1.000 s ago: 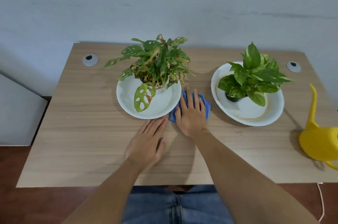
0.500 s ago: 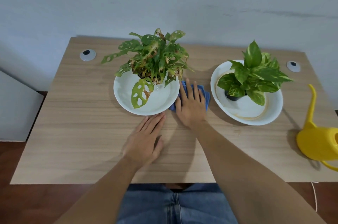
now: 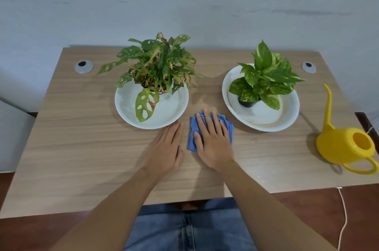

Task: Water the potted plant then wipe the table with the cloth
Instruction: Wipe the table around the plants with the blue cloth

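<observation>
A folded blue cloth (image 3: pixel 192 132) lies on the wooden table (image 3: pixel 86 148) between two white plates. My right hand (image 3: pixel 213 142) lies flat on the cloth, fingers spread, pressing it to the table. My left hand (image 3: pixel 166 150) rests flat on the bare wood just left of it, fingertips near the left plate (image 3: pixel 172 111). That plate bears a holey-leaved plant (image 3: pixel 158 66). The right plate (image 3: pixel 264 115) holds a green-and-yellow leaved plant (image 3: pixel 266 78) in a dark pot. A yellow watering can (image 3: pixel 346 146) stands at the table's right edge.
Two round grey cable grommets, one at the back left (image 3: pixel 83 66) and one at the back right (image 3: pixel 308 67), sit in the table. A wet patch (image 3: pixel 205 101) shows between the plates. A grey wall rises behind the table. A white cord (image 3: pixel 344 216) hangs at the right front corner.
My right hand has drawn the blue cloth back towards me, out of the gap between the plates. My left hand has stayed flat on the table.
</observation>
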Motion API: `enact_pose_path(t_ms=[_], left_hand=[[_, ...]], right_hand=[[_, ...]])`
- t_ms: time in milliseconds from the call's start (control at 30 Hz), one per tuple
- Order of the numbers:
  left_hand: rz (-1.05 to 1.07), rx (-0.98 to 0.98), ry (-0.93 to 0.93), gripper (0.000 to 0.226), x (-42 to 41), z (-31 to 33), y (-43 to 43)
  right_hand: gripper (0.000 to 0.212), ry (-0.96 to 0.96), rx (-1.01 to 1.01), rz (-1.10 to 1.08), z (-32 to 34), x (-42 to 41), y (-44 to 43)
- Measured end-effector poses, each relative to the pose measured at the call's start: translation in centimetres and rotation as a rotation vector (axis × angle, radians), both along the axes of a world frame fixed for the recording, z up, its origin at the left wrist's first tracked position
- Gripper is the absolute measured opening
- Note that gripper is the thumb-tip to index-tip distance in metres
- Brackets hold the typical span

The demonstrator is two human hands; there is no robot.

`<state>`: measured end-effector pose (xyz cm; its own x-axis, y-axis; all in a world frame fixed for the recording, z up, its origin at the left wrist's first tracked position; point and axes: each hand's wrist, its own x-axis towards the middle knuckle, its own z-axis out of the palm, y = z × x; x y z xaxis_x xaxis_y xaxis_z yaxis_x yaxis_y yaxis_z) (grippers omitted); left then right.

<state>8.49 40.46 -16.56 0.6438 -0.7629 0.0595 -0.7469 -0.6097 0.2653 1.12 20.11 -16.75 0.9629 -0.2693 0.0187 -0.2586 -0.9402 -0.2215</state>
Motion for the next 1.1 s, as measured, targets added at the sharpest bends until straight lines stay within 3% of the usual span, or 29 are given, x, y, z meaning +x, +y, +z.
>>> enact_pose_path(t_ms=[167,633,1100], left_hand=[[0.046,-0.024,0.028,0.07,-0.4,-0.7,-3.8],[0.101,-0.019,0.032,0.071,-0.5,-0.6,-4.0],[0.079,-0.077,-0.003,0.073,-0.5,-1.0,-3.7]], right_hand=[[0.063,0.004,-0.004,0.01,-0.1,1.4,-0.9],[0.064,0.065,0.093,-0.081,0.6,13.3,-4.3],[0.06,-0.017,-0.029,0.093,0.1,0.0,-4.8]])
